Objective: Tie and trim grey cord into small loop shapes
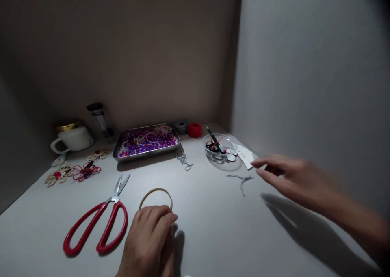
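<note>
My left hand (149,238) is low in the middle of the table, its fingers closed around the near part of a thin yellowish hoop (156,189). The hoop's far arc stands out beyond the fingers; the rest is hidden. On the right, my right hand (288,179) reaches in over the table, slightly blurred, thumb and forefinger a little apart with nothing seen between them. Its fingertips are beside a white paper card (245,156) with handwriting; whether they touch it I cannot tell. Short grey cords (242,178) lie just left of that hand.
Red-handled scissors (112,212) lie partly open at left. Behind are a metal tray (146,152) of beads, grey (181,126) and red (195,130) cord rolls, and a clear dish (224,163) holding a pen. Cord flowers (87,172), a mug (76,139) and a bottle (102,120) stand left.
</note>
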Tool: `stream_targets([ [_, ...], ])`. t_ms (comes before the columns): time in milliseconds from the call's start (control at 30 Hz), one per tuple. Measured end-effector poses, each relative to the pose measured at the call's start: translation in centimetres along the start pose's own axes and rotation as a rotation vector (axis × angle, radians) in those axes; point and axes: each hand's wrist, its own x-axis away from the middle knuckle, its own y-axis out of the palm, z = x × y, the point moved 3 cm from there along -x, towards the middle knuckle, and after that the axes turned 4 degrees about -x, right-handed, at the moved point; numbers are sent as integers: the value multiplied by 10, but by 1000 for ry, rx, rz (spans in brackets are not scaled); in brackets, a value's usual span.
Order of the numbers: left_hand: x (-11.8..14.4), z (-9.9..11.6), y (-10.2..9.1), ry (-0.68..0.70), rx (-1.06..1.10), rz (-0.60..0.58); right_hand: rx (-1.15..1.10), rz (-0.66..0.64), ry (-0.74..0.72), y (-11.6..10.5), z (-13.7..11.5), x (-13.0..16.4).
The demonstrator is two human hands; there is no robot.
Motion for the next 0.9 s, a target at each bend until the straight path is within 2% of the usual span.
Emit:
stream_targets([
  [67, 0, -1, 1, 16, -3, 5, -35, -192, -22, 13, -6, -38],
  [167, 1, -2, 2, 35, -2, 18, -86, -346, -9, 35, -5, -58],
  [233, 2, -2, 3, 37, -2, 23, -140, -387, 12, 45, -2, -54],
  [333, 2, -2, 3, 29, 22, 22, -270, -388, 58, 47, -8, -44],
  [467, -5, 1, 1, -33, 151, 17, -575, -396, 163, 50, -49, -34],
  [600, -13, 3, 1, -290, 362, -107, -984, -522, 333, 69, -110, -18],
  [700, -15, 4, 2, -517, 456, -180, -1234, -570, 405, 80, -142, -6],
  [800, -14, 4, 4, -763, 625, -229, -1516, -626, 490, 88, -155, 5],
  [900, -18, 6, 9, -951, 791, -271, -1607, -652, 549, 92, -157, 12],
])
